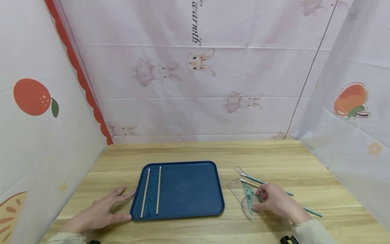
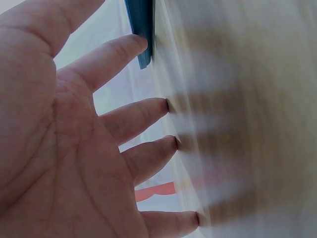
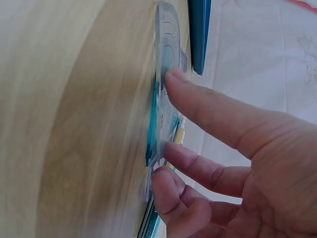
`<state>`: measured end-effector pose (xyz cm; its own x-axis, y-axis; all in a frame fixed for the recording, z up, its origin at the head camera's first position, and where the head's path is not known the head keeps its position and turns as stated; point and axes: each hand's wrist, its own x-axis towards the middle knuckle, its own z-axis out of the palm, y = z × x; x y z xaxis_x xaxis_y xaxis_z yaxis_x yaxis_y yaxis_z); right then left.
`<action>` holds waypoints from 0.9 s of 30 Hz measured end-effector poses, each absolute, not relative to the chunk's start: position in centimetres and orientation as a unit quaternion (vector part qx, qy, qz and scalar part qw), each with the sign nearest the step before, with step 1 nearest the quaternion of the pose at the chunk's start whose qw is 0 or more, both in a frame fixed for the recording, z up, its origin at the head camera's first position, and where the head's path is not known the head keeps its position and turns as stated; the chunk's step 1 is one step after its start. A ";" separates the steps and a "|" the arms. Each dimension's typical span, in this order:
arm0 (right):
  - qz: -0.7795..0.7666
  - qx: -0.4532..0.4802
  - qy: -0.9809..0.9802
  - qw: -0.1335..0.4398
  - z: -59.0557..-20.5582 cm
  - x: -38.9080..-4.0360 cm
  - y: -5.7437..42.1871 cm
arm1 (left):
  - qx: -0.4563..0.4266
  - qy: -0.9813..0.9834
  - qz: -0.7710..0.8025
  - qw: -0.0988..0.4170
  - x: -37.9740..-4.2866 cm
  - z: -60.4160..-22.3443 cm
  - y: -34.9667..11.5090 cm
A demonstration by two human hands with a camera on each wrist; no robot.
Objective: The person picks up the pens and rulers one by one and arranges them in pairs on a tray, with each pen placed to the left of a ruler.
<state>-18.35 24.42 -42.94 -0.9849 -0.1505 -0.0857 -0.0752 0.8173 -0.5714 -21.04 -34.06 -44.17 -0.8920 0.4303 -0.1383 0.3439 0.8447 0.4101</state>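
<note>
My left hand lies with spread fingers at the left end of a blue tray. Its thumb and index finger touch the tray's edge. In the tray, a blue-green ruler lies between two gold pencils, a left one and a right one. My right hand touches a clear protractor with the thumb and index fingertips, its other fingers bent. Against the protractor lies a green set square. Beside them are a clear set square and a yellow pencil.
A green pencil passes behind my right hand, and another green pencil sticks out to its right. A clear ruler lies partly under the pencils. Patterned cloth walls enclose the wooden table at the back and both sides.
</note>
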 end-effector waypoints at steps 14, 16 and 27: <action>-0.311 -0.068 0.946 0.066 -43.0 -18.7 24.5 | 0.204 0.956 0.184 0.106 -20.9 -44.3 -34.3; -0.320 -0.075 0.942 0.068 -43.0 -18.7 24.5 | 0.204 0.955 0.185 0.108 -20.9 -44.2 -34.3; -0.390 -0.091 0.914 0.068 -43.3 -19.1 24.7 | 0.207 0.955 0.185 0.108 -21.1 -44.1 -34.1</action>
<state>-19.08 24.74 -43.29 -0.9742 -0.2197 -0.0525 -0.1139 0.6785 -0.7257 -21.13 -34.07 -44.13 -0.8911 0.4348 -0.1298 0.3550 0.8462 0.3973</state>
